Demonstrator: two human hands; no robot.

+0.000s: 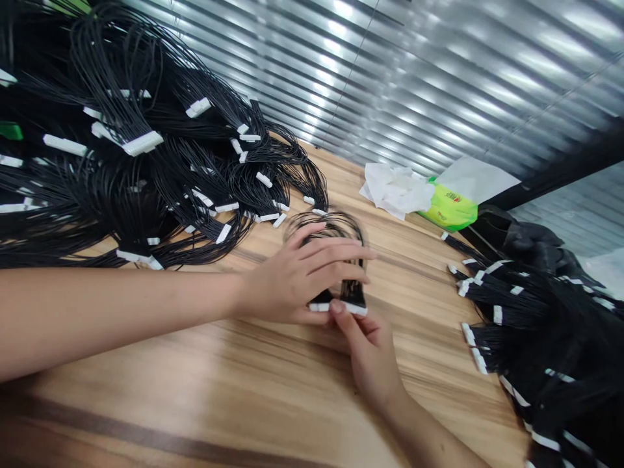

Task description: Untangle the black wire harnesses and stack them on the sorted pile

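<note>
A looped bundle of black wires [353, 290] is near the middle of the view, low over the bench [195, 396], with its arch toward 12 o'clock and its two white ends toward 6 o'clock. The right hand [368, 344], reaching in from 5 o'clock, pinches the right white plug [355, 309] between thumb and forefinger. The left hand [312, 276], coming from 9 o'clock, lies across the loop with its fingers spread and slightly blurred; whether it grips the left white plug [320, 307], just beside it, I cannot tell. Outward at 10 o'clock sits a large heap of wires [160, 214] with many white plugs. At 1 o'clock lie crumpled tissues [397, 188], touching a green packet [451, 207] at 2 o'clock. Between 3 and 4 o'clock rests another wire pile [565, 325]. Shiny slats [341, 71] stand behind at 12 o'clock.
</note>
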